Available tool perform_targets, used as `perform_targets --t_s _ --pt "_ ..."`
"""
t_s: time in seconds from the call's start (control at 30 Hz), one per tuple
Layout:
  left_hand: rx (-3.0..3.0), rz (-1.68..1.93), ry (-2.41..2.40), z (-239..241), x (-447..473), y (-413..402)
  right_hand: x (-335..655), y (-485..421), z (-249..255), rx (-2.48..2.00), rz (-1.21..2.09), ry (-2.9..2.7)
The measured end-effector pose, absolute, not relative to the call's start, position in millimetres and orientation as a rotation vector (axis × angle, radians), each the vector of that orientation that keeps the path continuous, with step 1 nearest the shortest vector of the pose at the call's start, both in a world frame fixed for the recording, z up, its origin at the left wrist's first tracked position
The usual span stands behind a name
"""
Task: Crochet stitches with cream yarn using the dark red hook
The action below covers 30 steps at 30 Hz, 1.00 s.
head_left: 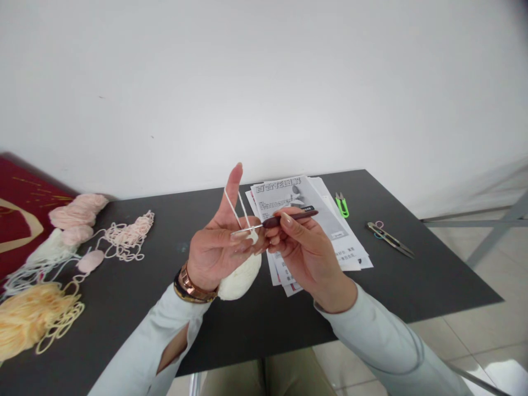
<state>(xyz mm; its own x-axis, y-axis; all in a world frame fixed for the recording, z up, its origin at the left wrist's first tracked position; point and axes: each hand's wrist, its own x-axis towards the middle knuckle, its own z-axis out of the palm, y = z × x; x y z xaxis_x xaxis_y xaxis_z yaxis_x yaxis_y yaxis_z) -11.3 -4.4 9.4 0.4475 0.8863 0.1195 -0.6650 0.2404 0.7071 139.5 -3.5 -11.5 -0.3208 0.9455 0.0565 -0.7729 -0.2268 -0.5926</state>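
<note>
My left hand (pixel 218 242) is raised above the black table (pixel 412 275), index finger pointing up. White yarn (pixel 237 212) loops over that finger and runs down to a small white crocheted bit pinched by thumb and middle finger. A cream yarn ball (pixel 239 278) sits under the palm, against the hand. My right hand (pixel 301 242) pinches a dark-handled crochet hook (pixel 289 218), its metal tip pushed into the white stitches at my left fingers.
Printed instruction sheets (pixel 313 220) lie behind my hands. Green thread snips (pixel 341 204) and metal scissors (pixel 390 238) lie right of them. Pink yarn (pixel 76 214), a loose pink tangle (pixel 127 236) and yellow yarn (pixel 37 319) lie at the left. A white wall rises behind.
</note>
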Motion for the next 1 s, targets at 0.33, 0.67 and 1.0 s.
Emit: perform_targets --t_s 0.33,0.67,1.0 --pt "0.783 1.041 0.323 11.2 -15.2 -2.6 139.0 -2.8 -14.4 -0.318 1.897 -0.661" --pt "0.842 1.092 0.244 6.4 -17.1 -0.1 138.8 -3.5 -15.9 -0.270 1.911 -0.644" --pt "0.922 1.043 0.193 2.2 -19.4 -0.6 139.1 -5.1 -14.7 -0.285 1.793 -0.700"
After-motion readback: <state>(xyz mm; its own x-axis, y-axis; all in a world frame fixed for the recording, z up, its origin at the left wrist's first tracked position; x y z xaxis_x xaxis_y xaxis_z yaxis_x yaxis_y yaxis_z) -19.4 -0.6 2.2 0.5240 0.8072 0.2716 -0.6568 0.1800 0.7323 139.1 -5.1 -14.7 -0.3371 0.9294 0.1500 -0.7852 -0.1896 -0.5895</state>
